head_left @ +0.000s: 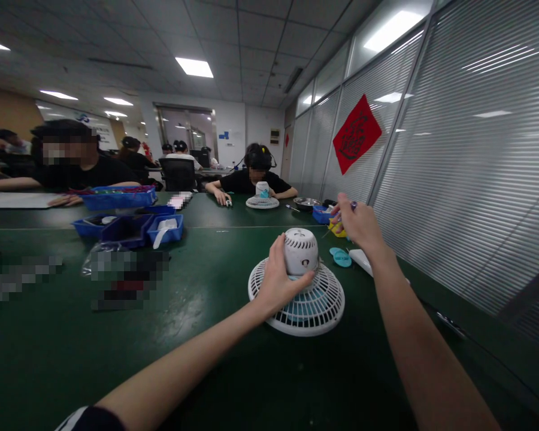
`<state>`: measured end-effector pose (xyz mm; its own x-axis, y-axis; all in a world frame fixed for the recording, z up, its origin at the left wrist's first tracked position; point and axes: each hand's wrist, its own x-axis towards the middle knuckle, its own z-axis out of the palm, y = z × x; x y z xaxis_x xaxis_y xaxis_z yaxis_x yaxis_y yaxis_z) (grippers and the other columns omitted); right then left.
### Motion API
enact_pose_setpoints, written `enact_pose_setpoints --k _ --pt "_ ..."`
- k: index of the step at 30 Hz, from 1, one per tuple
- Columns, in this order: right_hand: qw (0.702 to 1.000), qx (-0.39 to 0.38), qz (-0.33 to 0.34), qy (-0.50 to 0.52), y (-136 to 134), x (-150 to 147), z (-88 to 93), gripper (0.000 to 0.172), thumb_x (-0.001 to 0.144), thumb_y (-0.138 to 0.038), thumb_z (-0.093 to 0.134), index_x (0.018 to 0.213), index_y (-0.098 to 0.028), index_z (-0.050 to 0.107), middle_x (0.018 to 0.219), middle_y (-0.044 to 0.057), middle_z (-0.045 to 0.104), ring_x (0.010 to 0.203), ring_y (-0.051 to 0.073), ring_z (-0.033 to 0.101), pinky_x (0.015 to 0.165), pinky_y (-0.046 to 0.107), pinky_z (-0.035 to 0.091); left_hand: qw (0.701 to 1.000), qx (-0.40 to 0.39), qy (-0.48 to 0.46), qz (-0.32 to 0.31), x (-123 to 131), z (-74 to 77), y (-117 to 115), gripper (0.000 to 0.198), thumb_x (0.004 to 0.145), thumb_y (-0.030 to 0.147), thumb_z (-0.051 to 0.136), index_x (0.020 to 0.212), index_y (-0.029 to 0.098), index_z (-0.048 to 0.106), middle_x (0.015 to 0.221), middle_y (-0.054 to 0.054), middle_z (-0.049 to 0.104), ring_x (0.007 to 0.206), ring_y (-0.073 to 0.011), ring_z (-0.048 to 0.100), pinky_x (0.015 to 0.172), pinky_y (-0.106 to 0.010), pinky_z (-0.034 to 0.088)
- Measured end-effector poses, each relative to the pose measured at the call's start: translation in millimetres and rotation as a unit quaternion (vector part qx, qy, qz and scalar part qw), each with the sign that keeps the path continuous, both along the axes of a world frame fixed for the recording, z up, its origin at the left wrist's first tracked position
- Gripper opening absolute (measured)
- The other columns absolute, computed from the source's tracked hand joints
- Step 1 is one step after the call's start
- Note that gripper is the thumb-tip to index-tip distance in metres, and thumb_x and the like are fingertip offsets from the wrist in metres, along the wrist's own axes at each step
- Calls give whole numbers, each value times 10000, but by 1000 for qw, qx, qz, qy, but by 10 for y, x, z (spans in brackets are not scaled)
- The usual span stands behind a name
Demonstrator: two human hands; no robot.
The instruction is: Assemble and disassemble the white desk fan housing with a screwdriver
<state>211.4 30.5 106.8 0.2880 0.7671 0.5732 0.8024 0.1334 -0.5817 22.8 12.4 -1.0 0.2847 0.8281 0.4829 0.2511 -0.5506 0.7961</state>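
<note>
A white fan (326,311) lies grille-down on the green table, its round motor housing (300,248) pointing up. Light blue blades show through the slots of the grille. My left hand (281,278) is wrapped round the left and near sides of the housing, thumb in front. To the right, above the table, my right hand (357,222) pinches a thin screwdriver (353,205) with a purple handle, its shaft slanting down to the left, apart from the fan. Two light blue round caps (341,257) rest on the table below that hand.
Blue trays (124,230) stand at the left, one holding a white part. Beyond my right hand are a yellow container (335,227), a blue bin (322,214) and a metal bowl (307,204). Across the table a person sits behind another fan (262,203). Glass partitions line the right.
</note>
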Motion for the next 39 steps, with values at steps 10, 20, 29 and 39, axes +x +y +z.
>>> enact_pose_setpoints --k 10,20,29,39 --pt "989 85 115 43 -43 -296 216 676 810 -725 372 744 -131 689 617 72 659 530 141 624 569 266 487 1000 15 -10 24 28 -88 -53 995 681 398 714 1463 270 112 1534 -127 164 1424 -337 162 1146 -544 171" --pt "989 93 106 -36 -55 -324 153 159 739 -298 666 766 -150 716 730 50 691 726 188 630 733 351 481 999 22 16 38 39 -103 -91 1023 684 359 706 1476 275 63 1562 -124 111 1432 -339 138 1139 -556 170" --pt "980 -14 196 37 94 -361 66 168 872 -208 474 814 -125 607 678 47 652 596 123 617 637 253 498 998 34 24 40 46 -126 -69 1018 695 331 708 1472 273 52 1564 -136 93 1438 -334 122 1141 -557 169" --pt "975 -65 211 17 53 -406 66 158 837 -171 559 682 -151 579 687 69 683 600 140 646 648 277 521 997 57 38 47 48 -125 -58 1010 703 272 717 1461 263 51 1555 -146 114 1440 -318 138 1156 -527 186"
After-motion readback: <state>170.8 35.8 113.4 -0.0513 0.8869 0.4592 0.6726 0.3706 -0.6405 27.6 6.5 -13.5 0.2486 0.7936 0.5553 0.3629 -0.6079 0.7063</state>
